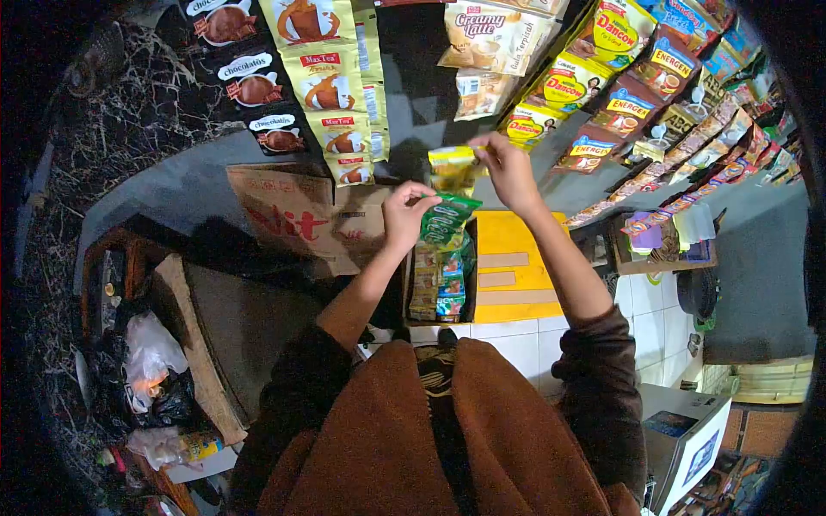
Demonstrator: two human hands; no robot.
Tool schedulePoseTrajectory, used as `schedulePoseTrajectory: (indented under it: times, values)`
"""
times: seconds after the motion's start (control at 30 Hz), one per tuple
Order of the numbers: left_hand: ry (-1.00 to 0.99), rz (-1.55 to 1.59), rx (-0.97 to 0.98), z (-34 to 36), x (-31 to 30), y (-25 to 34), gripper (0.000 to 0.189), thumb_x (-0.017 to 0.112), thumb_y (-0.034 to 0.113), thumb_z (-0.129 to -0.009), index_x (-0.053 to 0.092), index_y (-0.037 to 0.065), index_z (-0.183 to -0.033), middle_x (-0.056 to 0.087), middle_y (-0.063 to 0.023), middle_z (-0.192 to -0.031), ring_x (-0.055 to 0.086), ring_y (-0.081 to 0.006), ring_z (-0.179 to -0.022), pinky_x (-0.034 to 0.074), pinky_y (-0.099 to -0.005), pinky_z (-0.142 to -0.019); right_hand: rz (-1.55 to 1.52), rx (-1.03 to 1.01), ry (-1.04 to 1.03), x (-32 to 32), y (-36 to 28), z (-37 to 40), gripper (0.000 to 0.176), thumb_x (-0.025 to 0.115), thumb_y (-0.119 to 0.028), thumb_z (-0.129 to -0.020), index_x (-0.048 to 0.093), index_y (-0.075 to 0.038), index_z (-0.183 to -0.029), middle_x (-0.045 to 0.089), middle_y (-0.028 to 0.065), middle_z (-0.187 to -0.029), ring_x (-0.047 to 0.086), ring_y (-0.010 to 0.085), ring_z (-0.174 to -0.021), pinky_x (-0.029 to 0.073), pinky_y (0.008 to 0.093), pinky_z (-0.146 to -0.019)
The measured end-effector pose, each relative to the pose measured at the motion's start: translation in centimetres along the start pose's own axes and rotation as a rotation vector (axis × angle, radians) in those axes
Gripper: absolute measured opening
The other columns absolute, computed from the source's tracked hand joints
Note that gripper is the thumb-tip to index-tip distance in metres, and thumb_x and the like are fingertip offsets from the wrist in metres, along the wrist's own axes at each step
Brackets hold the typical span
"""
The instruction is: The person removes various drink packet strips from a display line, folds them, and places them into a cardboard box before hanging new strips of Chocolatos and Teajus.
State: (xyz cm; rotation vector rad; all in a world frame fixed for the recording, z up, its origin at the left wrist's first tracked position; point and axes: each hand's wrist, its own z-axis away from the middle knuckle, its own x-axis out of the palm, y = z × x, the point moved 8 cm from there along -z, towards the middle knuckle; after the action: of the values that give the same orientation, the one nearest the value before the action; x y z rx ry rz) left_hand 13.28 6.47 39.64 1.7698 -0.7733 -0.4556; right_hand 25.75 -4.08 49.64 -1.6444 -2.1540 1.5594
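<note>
My left hand [406, 215] is closed, its thumb and fingers pinching the top of a green sachet [444, 220]. Just above, my right hand [508, 175] pinches the right edge of a yellow sachet [452, 163]; its lower part is blurred. Whether the two sachets are joined, I cannot make out. Below them stands an open box [409, 297] on the floor, holding rows of small green, blue and brown sachets [449, 284]. The hanging green sachet partly hides the box's far end.
Strips of MaxTea sachets [329, 93], Chocolatos sachets [249, 79], Dancow sachets [564, 82] and Energen sachets [628, 107] hang in front of me. A yellow box flap [516, 245] lies right of the box, a brown carton [284, 206] to its left. Plastic bags [155, 353] lie far left.
</note>
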Motion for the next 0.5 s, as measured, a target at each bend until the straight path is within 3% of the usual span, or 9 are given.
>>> schedulePoseTrajectory:
  times: [0.03,0.1,0.23,0.3,0.37,0.43,0.5]
  values:
    - [0.004,-0.001,0.001,0.9,-0.3,-0.3,0.010,0.063,-0.003,-0.064,0.054,-0.001,-0.069,0.057,-0.0041,-0.069,0.052,-0.0093,-0.064,0.041,-0.0219,-0.061,-0.001,-0.003,-0.002,-0.2,-0.2,1.0,0.008,0.051,-0.004,-0.075,0.054,-0.001,-0.082,0.058,0.0149,-0.076,0.057,0.0294,-0.071,0.044,0.0336,-0.059]
    - [0.014,-0.049,-0.063,3.1,-1.0,-1.5,0.010,0.063,-0.002,-0.064,0.054,0.000,-0.068,0.057,-0.0045,-0.068,0.052,-0.0097,-0.064,0.041,-0.0226,-0.060,0.014,0.151,-0.147,0.5,1.0,3.8,0.010,0.048,-0.003,-0.078,0.053,-0.001,-0.087,0.058,0.0122,-0.077,0.056,0.0166,-0.067,0.043,0.0265,-0.062]
    - [-0.086,-0.136,-0.061,8.8,-1.8,-5.9,0.008,0.063,-0.002,-0.063,0.056,-0.001,-0.068,0.056,-0.0062,-0.067,0.052,-0.0120,-0.062,0.041,-0.0240,-0.058,-0.063,0.208,-0.232,3.4,4.7,11.1,0.012,0.047,0.004,-0.076,0.053,0.001,-0.086,0.058,0.0111,-0.078,0.055,0.0135,-0.072,0.043,0.0255,-0.066]
    - [-0.121,-0.228,-0.186,12.0,-2.7,-9.4,0.009,0.064,0.002,-0.065,0.057,-0.001,-0.071,0.056,-0.0073,-0.067,0.053,-0.0130,-0.062,0.042,-0.0259,-0.058,-0.160,0.236,-0.208,6.2,8.3,16.0,0.011,0.049,0.002,-0.074,0.053,-0.001,-0.085,0.056,0.0145,-0.073,0.057,0.0217,-0.069,0.044,0.0303,-0.062]
    - [-0.092,-0.124,-0.296,14.6,-3.4,-11.9,0.010,0.064,0.003,-0.065,0.057,0.000,-0.072,0.056,-0.0073,-0.067,0.053,-0.0132,-0.063,0.043,-0.0268,-0.059,-0.167,0.398,-0.288,8.9,12.1,21.3,0.009,0.049,0.002,-0.075,0.052,-0.001,-0.083,0.055,0.0131,-0.070,0.056,0.0196,-0.068,0.044,0.0295,-0.061]
    - [-0.056,-0.018,-0.413,17.3,-4.4,-15.3,0.011,0.064,0.004,-0.066,0.057,0.000,-0.073,0.056,-0.0072,-0.067,0.054,-0.0134,-0.064,0.044,-0.0277,-0.059,-0.324,0.597,-0.262,9.6,12.0,23.9,0.008,0.048,0.001,-0.076,0.052,-0.002,-0.083,0.055,0.0114,-0.068,0.056,0.0175,-0.066,0.044,0.0291,-0.060]
    - [-0.212,-0.321,-0.456,18.9,-4.7,-18.7,0.008,0.062,0.002,-0.068,0.056,0.000,-0.074,0.056,-0.0069,-0.068,0.055,-0.0134,-0.063,0.045,-0.0277,-0.059,-0.277,0.708,-0.333,11.1,14.4,26.0,0.008,0.048,-0.001,-0.076,0.053,-0.002,-0.082,0.056,0.0095,-0.067,0.056,0.0153,-0.065,0.044,0.0287,-0.060]
